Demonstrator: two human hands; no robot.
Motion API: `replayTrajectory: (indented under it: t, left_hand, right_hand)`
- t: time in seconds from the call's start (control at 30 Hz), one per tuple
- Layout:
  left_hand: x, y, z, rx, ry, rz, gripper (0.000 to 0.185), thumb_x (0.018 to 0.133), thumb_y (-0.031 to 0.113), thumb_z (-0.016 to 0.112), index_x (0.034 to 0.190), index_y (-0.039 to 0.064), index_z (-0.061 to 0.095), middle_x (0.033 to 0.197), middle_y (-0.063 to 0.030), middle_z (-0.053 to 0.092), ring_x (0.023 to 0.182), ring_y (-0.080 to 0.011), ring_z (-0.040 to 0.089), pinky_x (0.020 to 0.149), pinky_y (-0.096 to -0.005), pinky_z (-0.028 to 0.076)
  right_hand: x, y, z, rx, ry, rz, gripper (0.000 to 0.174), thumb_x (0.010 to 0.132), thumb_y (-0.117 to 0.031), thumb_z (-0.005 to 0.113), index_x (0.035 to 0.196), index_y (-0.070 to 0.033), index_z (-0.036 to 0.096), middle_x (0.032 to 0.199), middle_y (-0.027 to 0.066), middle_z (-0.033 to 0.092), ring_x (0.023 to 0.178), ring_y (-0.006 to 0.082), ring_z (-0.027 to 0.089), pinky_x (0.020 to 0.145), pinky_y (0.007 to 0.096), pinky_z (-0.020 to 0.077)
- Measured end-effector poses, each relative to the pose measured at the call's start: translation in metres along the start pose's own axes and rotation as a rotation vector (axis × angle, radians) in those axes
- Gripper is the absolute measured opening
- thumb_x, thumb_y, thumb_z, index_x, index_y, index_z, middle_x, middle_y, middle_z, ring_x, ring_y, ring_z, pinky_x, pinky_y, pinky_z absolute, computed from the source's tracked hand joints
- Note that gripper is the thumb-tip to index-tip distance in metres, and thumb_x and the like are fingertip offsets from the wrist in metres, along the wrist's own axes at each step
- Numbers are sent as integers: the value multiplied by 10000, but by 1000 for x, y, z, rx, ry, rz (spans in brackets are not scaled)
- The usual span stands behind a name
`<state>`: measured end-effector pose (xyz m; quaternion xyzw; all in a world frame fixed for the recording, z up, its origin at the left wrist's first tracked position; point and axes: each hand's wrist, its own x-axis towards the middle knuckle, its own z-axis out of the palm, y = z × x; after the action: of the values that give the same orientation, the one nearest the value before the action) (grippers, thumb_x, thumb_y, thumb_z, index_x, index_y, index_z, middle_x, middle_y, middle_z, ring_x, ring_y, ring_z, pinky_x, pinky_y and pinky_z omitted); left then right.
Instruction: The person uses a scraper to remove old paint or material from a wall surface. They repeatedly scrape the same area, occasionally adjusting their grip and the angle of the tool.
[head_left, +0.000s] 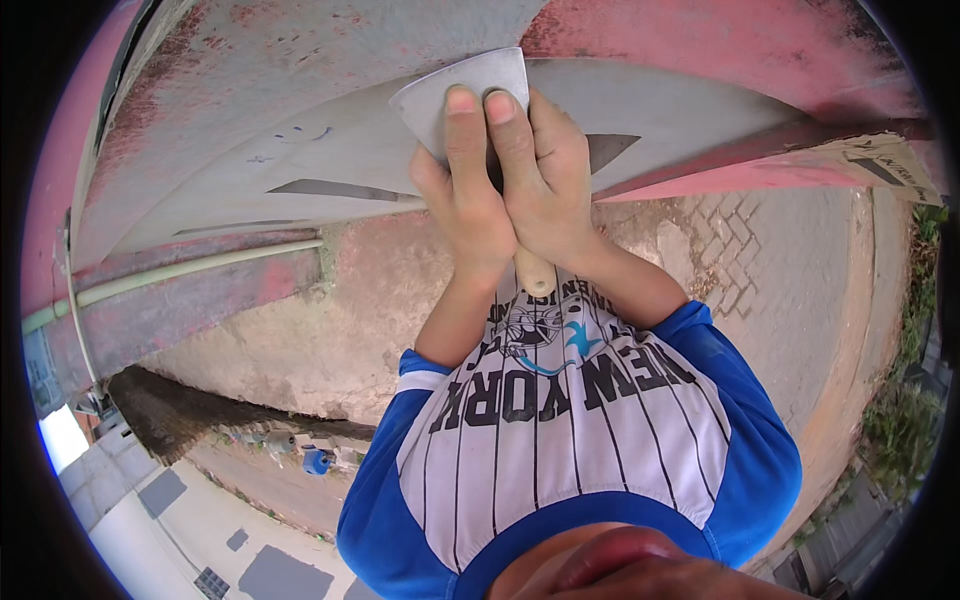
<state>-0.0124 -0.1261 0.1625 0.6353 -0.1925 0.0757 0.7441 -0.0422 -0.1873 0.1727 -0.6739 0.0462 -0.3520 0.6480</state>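
Note:
A scraper with a wide, flaring metal blade (480, 69) and a pale wooden handle (535, 276) is held between both my hands. My left hand (478, 210) wraps it from the left, its thumb pressed flat on the blade. From the other side my right hand (556, 191) grips it too, its thumb beside the left one. The handle's end points back towards my chest. Beyond the fingers, the blade's broad edge lies at or against a grey painted wall (360, 142); actual contact is hard to tell. My other fingers are mostly hidden under the tool.
Worn pink paint (705, 37) covers the wall's upper right. A board bearing writing (877, 161) juts out at right. A pale green pipe (202, 264) runs along the wall's base at left. Paving (724, 255) lies below right. A blue container (316, 460) stands behind me.

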Motion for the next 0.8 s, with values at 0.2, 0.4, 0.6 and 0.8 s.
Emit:
replayTrajectory:
  t: [0.2,0.4,0.6,0.8]
  left_hand:
    - [10,14,7,-77,-20,38,430,980,370,532,989,-55,596,893,-117,628,783,-178,586,640,-313,449]
    - [6,13,4,-42,26,-30,439,971,383,545,984,-53,596,898,-111,629,785,-178,585,651,-306,447]
    - [3,8,-3,-101,-12,-134,429,970,373,551,978,-53,599,889,-118,633,785,-188,589,648,-314,447]
    - [5,8,-3,-49,-45,-24,404,975,345,544,944,-53,609,867,-131,635,771,-193,591,618,-331,445]
  right_hand:
    - [10,-10,-1,-55,24,-52,322,985,-249,470,844,29,552,642,192,568,527,317,559,516,384,425]
    - [5,-4,2,-35,10,-61,330,992,-257,460,850,27,552,631,181,566,515,317,549,517,386,418]
    - [0,2,4,-47,22,-6,341,1002,-270,448,855,17,559,622,158,560,509,301,531,523,383,407]
    - [0,4,3,-13,30,-18,359,1006,-299,453,855,7,562,633,138,563,535,263,549,523,364,415]
